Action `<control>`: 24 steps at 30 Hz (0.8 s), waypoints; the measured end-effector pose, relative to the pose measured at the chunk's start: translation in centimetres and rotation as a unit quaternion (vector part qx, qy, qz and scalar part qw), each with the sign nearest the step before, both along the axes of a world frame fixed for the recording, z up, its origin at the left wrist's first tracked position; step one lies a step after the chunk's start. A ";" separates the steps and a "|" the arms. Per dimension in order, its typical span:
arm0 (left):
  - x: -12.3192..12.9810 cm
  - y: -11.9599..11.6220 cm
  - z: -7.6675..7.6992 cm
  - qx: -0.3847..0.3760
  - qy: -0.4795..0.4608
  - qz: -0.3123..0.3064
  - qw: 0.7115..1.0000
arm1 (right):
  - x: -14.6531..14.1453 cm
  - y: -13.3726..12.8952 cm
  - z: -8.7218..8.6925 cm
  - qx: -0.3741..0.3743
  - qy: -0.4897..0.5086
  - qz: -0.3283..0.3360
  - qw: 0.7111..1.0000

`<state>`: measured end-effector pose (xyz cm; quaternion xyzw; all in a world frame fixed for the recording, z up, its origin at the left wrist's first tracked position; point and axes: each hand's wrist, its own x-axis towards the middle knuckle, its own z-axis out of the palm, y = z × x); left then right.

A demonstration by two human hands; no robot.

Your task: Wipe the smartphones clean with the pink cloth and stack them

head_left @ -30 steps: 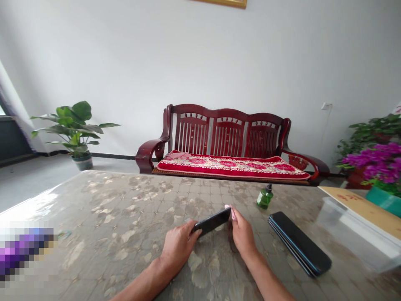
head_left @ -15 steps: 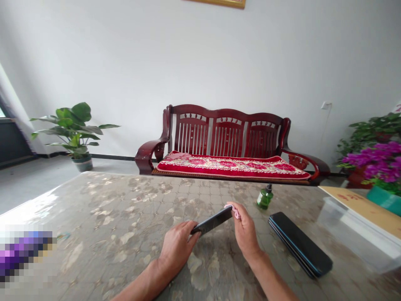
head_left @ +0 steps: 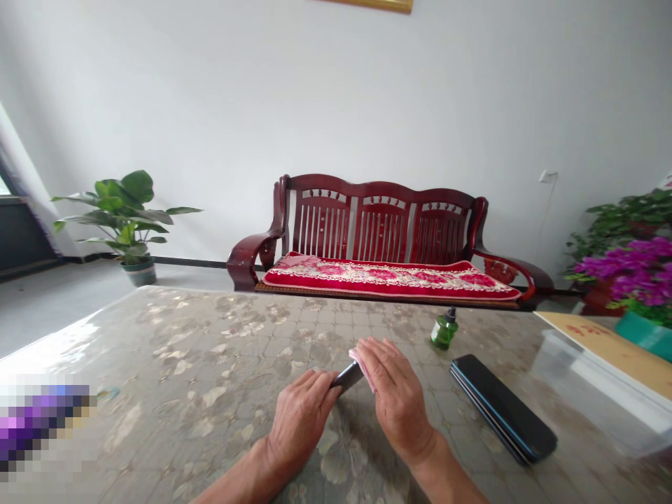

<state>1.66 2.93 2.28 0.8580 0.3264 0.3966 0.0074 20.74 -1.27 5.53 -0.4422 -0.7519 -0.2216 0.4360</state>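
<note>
A dark, flat, phone-like device (head_left: 347, 379) is held tilted above the patterned table (head_left: 210, 364). My left hand (head_left: 303, 414) grips its near left end between thumb and fingers. Around its far right end, my right hand (head_left: 395, 393) is closed with a pink cloth (head_left: 362, 360) pressed against the device. The right fingers hide much of the cloth and that end. Right of my hands stands a green bottle (head_left: 444, 330) with a black top. Nearer me lies a black case (head_left: 502, 409) with layered edges.
A clear plastic box (head_left: 582, 395) with a tan envelope (head_left: 603, 343) on it sits at the right, beside purple flowers (head_left: 630, 269). A blurred purple item (head_left: 36, 423) lies at the left edge. Beyond the table is a wooden bench (head_left: 381, 227).
My right hand has moved left over the device with the cloth, its fingers now covering the far end. The device looks more steeply angled. My left hand has shifted slightly right.
</note>
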 end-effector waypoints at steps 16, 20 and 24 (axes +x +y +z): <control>0.1 0.2 0.0 -0.053 -0.011 0.002 0.999 | 0.3 0.3 -0.2 -0.027 0.107 0.008 0.994; 0.3 0.4 -0.3 -0.140 -0.041 0.021 0.989 | 0.8 0.8 -1.3 -0.089 0.186 0.026 0.978; 0.8 0.8 -0.9 -0.292 -0.091 0.030 0.952 | 0.7 1.4 -2.7 -0.143 0.247 0.016 0.958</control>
